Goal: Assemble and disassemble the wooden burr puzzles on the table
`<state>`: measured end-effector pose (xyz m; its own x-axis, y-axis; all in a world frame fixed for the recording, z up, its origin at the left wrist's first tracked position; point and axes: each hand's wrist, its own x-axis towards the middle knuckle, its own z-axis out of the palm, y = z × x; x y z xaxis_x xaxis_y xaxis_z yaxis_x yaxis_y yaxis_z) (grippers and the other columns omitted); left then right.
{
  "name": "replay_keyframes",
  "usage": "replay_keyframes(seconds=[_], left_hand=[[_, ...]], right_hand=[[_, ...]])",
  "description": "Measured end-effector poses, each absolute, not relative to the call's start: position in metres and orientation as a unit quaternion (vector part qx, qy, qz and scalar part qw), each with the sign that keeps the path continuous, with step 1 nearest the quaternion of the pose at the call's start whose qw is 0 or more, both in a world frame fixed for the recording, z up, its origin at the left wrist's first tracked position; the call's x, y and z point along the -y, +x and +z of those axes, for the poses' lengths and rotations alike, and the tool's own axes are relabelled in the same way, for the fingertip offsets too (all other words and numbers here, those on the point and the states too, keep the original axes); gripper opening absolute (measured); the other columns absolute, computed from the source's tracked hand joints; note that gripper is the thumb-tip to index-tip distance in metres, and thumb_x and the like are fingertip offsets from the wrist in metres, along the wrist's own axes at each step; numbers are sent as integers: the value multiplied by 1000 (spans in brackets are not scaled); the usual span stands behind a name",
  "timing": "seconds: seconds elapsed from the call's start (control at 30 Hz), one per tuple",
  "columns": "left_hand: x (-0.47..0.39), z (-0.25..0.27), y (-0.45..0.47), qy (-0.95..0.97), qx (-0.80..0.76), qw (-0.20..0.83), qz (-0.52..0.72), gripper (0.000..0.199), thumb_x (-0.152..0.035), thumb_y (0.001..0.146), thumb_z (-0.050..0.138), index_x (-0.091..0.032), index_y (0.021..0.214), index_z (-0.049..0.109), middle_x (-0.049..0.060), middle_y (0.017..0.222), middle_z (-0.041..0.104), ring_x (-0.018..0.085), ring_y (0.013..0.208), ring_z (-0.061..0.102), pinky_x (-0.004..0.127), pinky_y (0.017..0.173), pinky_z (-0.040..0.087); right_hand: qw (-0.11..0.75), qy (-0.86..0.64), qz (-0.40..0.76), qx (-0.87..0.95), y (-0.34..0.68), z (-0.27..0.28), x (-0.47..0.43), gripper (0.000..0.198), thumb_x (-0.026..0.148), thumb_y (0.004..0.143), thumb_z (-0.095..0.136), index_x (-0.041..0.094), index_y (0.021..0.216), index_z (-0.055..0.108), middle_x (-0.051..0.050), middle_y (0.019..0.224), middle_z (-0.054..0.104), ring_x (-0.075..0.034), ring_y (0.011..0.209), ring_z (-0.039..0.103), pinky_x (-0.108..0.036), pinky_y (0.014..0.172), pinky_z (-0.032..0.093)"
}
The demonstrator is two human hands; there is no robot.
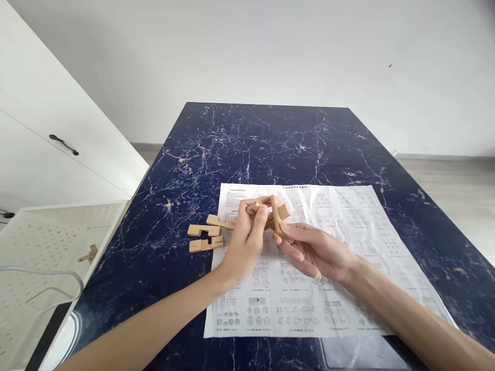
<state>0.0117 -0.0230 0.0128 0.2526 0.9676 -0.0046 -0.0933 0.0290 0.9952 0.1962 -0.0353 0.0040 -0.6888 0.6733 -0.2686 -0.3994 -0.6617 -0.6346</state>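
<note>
Over the printed instruction sheet point(348, 242), both hands hold joined wooden puzzle pieces point(277, 214). My left hand point(247, 237) is closed around one piece, whose marked end shows above the thumb. My right hand point(309, 247) pinches an upright piece between thumb and fingers, and a square block end sticks out on its right side. How the pieces interlock is partly hidden by the fingers. Left of my left hand lie three loose notched wooden pieces: an upper one point(214, 220), a middle one point(199, 230) and a lower one point(199, 246).
The dark blue marbled table point(247, 144) reaches toward a white wall. At the left stand a white cabinet point(46, 93) and a white perforated basket point(50, 232) with a small wooden piece point(89, 254) in it. A flat translucent object point(363, 353) lies at the table's near edge.
</note>
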Motion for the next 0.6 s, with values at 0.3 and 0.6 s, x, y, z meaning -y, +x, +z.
replay_keyframes(seconds=[0.3, 0.6], left_hand=[[22, 10, 12, 537, -382, 612, 438, 21, -47, 114, 48, -26, 112, 49, 10, 142, 64, 25, 128, 66, 45, 115, 52], [20, 6, 11, 561, -381, 594, 433, 25, -51, 113, 48, -26, 112, 46, 11, 138, 63, 24, 126, 65, 42, 113, 51]], right_hand=[[282, -232, 886, 287, 202, 4, 35, 32, 43, 109, 63, 16, 93, 65, 8, 54, 57, -6, 30, 50, -13, 32, 39], [276, -248, 878, 302, 205, 1, 34, 33, 46, 108, 64, 17, 92, 64, 9, 54, 55, -5, 29, 46, -13, 32, 37]])
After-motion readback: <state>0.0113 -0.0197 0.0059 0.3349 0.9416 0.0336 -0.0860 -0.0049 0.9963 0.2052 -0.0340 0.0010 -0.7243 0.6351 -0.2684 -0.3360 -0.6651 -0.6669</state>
